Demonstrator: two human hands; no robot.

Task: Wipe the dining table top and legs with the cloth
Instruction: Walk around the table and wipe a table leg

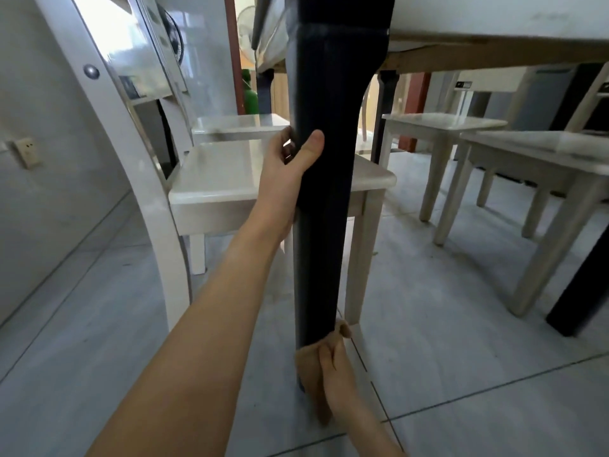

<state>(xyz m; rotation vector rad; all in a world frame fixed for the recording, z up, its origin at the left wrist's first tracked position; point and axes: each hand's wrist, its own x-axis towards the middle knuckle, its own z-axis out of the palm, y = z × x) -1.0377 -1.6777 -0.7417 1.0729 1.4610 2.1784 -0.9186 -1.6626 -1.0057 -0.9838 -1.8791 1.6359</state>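
Observation:
A thick dark table leg [324,225] runs down the middle of the view from the pale table top [494,18] to the tiled floor. My left hand [290,159] grips the leg about halfway up, thumb across its front. Low down near the floor, my right hand [336,367] presses a tan cloth [311,374] against the foot of the leg, the cloth wrapped partly around it. The very bottom of the leg is hidden by the cloth and hand.
A cream chair [211,179] stands just behind the leg on the left, its tall back close to me. More cream stools [441,123] and chairs [543,150] sit under the table at right. Another dark leg [576,291] stands at far right. Grey tiled floor surrounds.

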